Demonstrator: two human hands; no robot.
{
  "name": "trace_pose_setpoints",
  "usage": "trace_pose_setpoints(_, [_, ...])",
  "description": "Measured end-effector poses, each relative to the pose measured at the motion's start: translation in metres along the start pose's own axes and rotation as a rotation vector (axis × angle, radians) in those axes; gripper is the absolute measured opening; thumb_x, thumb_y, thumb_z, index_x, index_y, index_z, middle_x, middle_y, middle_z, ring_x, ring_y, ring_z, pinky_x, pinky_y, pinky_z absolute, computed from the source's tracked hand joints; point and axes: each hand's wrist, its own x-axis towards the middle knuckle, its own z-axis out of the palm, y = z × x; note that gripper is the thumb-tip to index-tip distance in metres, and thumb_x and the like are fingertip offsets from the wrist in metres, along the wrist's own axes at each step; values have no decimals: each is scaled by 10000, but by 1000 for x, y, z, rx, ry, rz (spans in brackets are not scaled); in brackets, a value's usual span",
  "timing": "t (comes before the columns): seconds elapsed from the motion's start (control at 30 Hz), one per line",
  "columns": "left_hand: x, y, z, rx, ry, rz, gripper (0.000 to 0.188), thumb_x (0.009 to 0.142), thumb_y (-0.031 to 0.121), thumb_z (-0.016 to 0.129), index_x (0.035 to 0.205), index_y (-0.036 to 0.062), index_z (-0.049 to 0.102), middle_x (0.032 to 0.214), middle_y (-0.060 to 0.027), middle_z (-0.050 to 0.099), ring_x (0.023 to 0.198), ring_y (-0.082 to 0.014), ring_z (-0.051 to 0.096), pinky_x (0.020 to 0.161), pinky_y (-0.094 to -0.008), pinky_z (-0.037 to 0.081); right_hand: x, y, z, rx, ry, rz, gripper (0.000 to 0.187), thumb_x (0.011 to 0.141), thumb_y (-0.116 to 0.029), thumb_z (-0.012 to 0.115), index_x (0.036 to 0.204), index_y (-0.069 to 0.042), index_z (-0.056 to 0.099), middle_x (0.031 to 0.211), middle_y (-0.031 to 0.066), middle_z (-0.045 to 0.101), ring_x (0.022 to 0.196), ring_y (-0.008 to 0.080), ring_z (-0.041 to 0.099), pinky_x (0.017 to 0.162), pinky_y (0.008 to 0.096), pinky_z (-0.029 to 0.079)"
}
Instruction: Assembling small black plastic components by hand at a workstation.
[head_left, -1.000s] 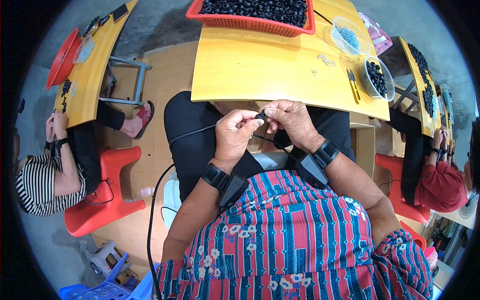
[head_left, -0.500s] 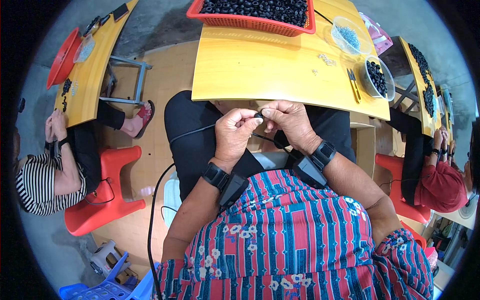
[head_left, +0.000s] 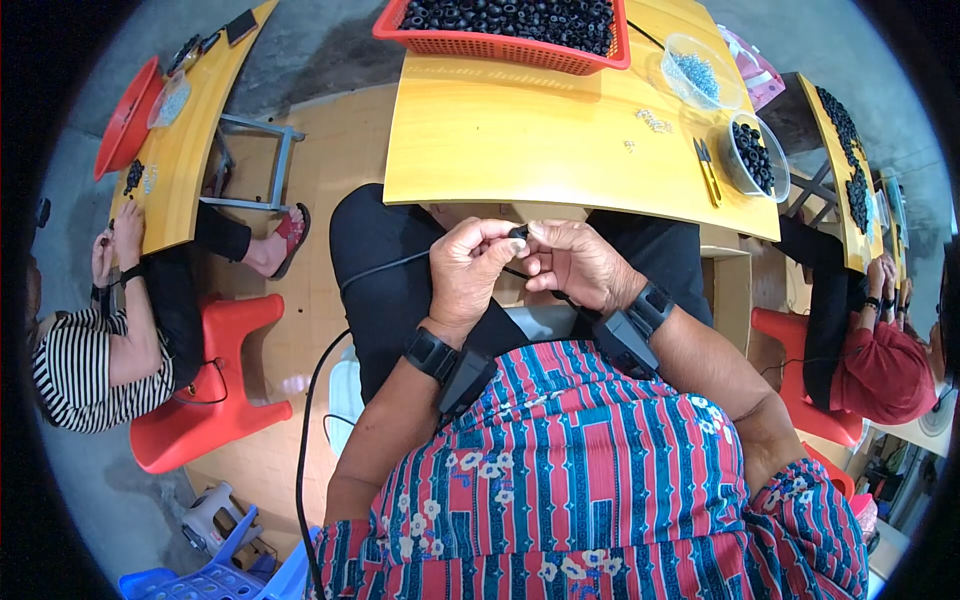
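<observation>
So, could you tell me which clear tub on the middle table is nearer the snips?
The tub of black pieces, just right of the snips; the other tub, with bluish pieces, is farther off.

Small black piece (head_left: 518,232), partly hidden
Pinched in the left hand (head_left: 464,268), just beside the right hand's (head_left: 588,264) thumb tip.

Past your hands (head_left: 466,265) lies the worktop (head_left: 500,140), a basket (head_left: 500,48) at its far end; to your right, snips (head_left: 711,180) lie just left of a tub (head_left: 780,179).
</observation>
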Motion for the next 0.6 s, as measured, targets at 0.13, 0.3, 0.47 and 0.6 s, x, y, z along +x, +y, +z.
trace_pose_setpoints(0.13, [1,-4,-5,73,-17,48,114,847,50,692,953,10,683,783,22,578,653,-36,544,525,-181,459,-2,-4,4,-48,-42,9,271,923,-309,618,929,-40,642,825,24,629,686,94,575,653,301,572])
trace_pose_setpoints(0.3, [2,-3,-4,106,-2,67,119,832,38,703,947,10,689,774,31,543,649,-36,538,516,-182,460,1,-5,1,-47,-89,12,263,934,-298,601,906,-38,629,786,8,598,649,83,541,636,308,564])
trace_pose_setpoints(0.47, [2,-6,-5,142,2,84,117,826,26,707,941,11,688,773,35,539,635,-33,521,505,-182,449,0,-6,5,-28,-52,18,250,945,-291,583,875,-51,603,741,-6,544,608,83,493,602,300,536])
trace_pose_setpoints(0.6, [3,-8,-5,145,-11,92,121,834,17,697,954,8,683,769,31,546,624,-30,504,493,-184,430,-1,-9,8,-31,-70,24,243,952,-286,570,875,-55,579,734,-14,499,589,87,439,584,284,481])
